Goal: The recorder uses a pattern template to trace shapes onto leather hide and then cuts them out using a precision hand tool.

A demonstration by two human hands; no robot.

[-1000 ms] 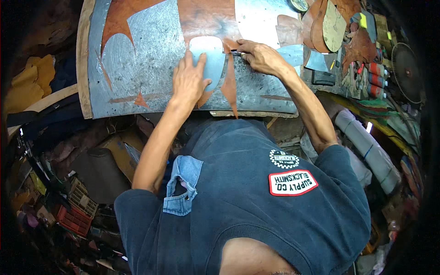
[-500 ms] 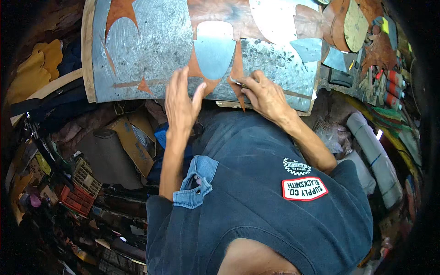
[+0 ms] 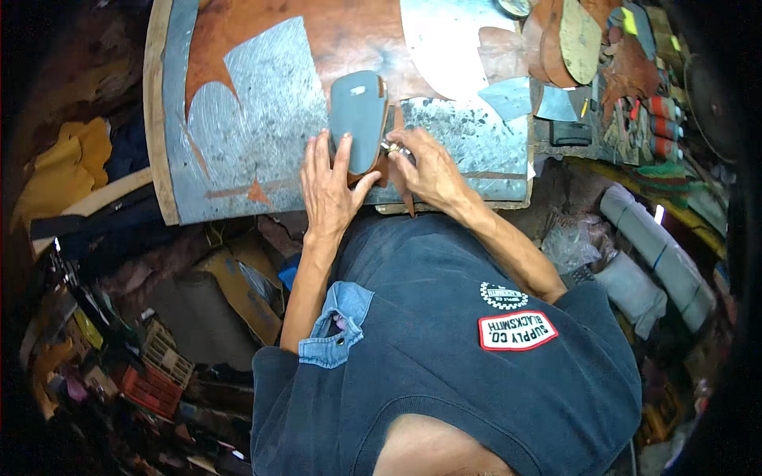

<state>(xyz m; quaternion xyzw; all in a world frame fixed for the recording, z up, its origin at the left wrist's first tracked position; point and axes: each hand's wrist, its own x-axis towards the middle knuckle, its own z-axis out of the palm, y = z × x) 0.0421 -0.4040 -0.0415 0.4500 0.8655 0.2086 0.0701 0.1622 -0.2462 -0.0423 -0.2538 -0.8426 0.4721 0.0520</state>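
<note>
Hands: left on grey panel, right holding perhaps a knife.

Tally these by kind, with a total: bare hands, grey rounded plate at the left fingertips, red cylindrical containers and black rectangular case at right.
Bare hands (left hand, right hand): 2
Grey rounded plate: 1
Red cylindrical containers: 3
Black rectangular case: 1
Total: 7

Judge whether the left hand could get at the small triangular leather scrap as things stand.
Probably yes: the small triangular leather scrap lies on the worktop left of the left hand, with nothing raised visible between them, though that hand is touching the grey rounded piece.
</note>
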